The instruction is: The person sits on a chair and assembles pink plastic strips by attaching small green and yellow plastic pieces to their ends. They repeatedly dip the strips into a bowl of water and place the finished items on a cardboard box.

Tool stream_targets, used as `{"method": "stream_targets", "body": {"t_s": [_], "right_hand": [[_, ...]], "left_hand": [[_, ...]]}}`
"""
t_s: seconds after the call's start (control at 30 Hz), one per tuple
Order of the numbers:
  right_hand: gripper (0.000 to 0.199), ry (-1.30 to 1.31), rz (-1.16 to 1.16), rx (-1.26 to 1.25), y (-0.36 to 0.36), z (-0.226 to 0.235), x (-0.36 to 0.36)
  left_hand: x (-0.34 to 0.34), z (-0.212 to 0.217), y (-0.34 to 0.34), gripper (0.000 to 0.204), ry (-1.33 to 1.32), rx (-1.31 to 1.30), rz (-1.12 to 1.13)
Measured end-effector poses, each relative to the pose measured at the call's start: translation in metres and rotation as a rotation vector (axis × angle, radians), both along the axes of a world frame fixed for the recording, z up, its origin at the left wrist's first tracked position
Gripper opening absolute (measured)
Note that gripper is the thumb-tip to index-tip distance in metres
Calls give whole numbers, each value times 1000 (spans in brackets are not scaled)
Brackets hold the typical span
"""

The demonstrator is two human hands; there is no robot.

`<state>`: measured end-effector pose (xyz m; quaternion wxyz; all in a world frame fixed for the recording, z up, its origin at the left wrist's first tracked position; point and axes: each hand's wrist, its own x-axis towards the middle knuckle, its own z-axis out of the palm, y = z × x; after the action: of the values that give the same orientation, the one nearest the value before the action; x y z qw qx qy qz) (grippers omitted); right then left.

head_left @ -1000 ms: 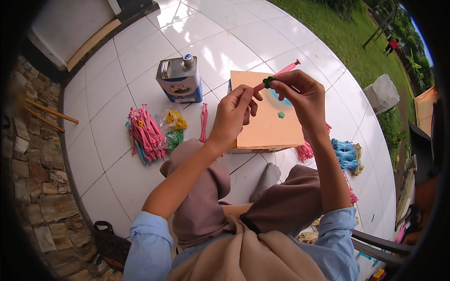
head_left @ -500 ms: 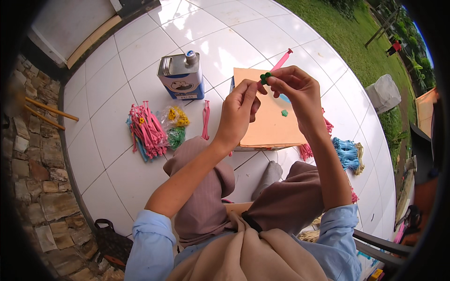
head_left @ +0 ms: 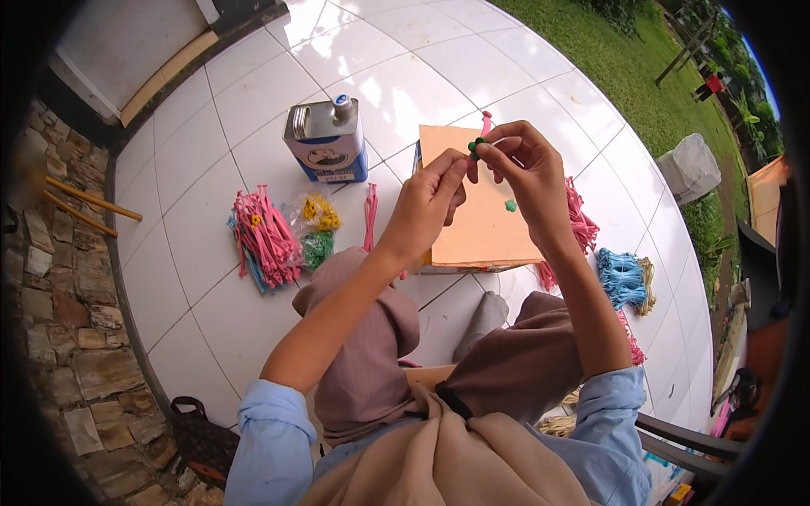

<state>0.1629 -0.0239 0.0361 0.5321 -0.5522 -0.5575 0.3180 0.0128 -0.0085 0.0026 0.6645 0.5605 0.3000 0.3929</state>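
Above a box with a peach-coloured top (head_left: 481, 236), my two hands meet around a small dark green flower-shaped piece (head_left: 477, 148). My right hand (head_left: 533, 173) pinches it between thumb and fingertips. From behind those fingers, the flared end of a narrow pink strip (head_left: 487, 121) sticks up. My left hand (head_left: 426, 207) is closed, its thumb and fingers pressed together right at the green piece, seemingly on the strip's other end; the fingers partly hide it. Another green flower piece (head_left: 510, 205) lies on the box top, below my right hand.
Left of the box stand a blue and white metal can (head_left: 329, 143), a pile of pink strips (head_left: 266, 232), and bags of yellow flower pieces (head_left: 320, 211) and green pieces (head_left: 317, 248). Right of it lie pink bundles (head_left: 580, 219) and a light blue bundle (head_left: 620, 278). White tiles (head_left: 194, 287) surround everything.
The pink strip's flared end has swung left and lower, now closer to my fingers. Both hands have shifted slightly, still together at the green flower piece.
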Motion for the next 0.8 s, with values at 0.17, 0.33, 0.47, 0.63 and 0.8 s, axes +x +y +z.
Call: {"method": "stream_targets", "body": {"t_s": [0.17, 0.33, 0.47, 0.63, 0.8], "right_hand": [[51, 26, -12, 30, -2, -1, -9], [73, 251, -39, 67, 2, 3, -12], [71, 158, 37, 89, 2, -1, -12], [66, 294, 34, 110, 6, -7, -16], [55, 127, 35, 62, 9, -12, -16]], "left_hand": [[2, -4, 2, 27, -70, -64, 9], [3, -1, 0, 27, -58, -101, 83], [7, -1, -3, 29, -20, -73, 90], [5, 0, -4, 28, 128, 4, 79], [-8, -1, 2, 25, 190, 32, 40]]}}
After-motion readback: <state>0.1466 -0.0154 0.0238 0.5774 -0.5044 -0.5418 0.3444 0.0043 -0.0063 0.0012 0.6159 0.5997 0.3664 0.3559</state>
